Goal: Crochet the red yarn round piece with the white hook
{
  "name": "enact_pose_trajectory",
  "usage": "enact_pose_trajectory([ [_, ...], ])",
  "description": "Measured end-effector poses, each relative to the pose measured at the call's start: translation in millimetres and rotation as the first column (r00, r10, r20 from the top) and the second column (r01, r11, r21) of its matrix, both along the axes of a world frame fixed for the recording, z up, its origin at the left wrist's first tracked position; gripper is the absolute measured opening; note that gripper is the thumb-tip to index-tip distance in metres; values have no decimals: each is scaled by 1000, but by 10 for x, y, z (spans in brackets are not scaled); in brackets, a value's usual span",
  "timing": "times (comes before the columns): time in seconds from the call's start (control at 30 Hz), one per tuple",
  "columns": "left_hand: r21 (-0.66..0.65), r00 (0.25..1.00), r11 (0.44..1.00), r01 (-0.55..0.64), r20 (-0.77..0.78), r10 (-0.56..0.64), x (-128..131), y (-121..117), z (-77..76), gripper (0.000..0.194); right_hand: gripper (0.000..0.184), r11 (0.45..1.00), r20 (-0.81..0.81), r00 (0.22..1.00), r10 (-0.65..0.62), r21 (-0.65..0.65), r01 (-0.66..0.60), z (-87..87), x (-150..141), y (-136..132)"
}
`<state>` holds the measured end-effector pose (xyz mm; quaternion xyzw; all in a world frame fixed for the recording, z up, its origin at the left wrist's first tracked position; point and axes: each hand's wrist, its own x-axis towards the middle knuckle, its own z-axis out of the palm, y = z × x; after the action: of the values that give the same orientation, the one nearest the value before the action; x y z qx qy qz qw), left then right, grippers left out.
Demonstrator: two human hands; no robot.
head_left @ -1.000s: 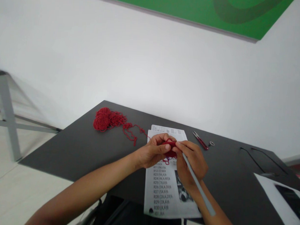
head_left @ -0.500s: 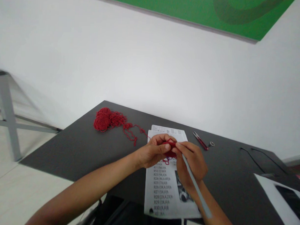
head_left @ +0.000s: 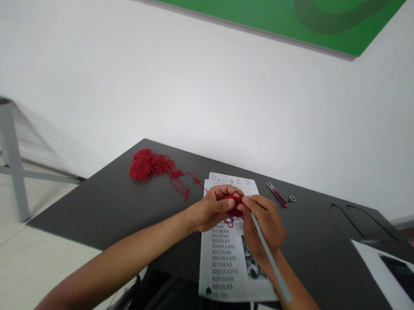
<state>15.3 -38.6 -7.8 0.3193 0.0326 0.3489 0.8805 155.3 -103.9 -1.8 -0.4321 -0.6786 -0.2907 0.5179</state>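
My left hand (head_left: 215, 206) pinches a small red crochet piece (head_left: 235, 207) between thumb and fingers, with a loop of yarn over it. Closed around a grey-handled crochet hook (head_left: 269, 256), my right hand (head_left: 265, 221) meets the piece from the right; the hook's tip is hidden at the stitches. A red yarn strand runs from the left hand to the ball of red yarn (head_left: 142, 165) at the table's far left. Beneath both hands lies a printed pattern sheet (head_left: 218, 283) with rows of text and a picture.
Red-handled thread snips (head_left: 276, 193) and a small metal ring (head_left: 292, 198) lie right of the sheet on the dark table (head_left: 122, 215). Farther right are the thin black temples of eyeglasses (head_left: 350, 220) and another printed sheet (head_left: 377, 267). A white wall stands behind the table.
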Motion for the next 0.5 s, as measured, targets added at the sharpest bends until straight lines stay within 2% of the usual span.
enact_pose_trajectory([
  [0.5, 4, 1000, 1000, 0, 22, 0, 1, -7, 16, 27, 14, 1000, 3, 1000, -6, 0, 6, -24, 23, 8],
])
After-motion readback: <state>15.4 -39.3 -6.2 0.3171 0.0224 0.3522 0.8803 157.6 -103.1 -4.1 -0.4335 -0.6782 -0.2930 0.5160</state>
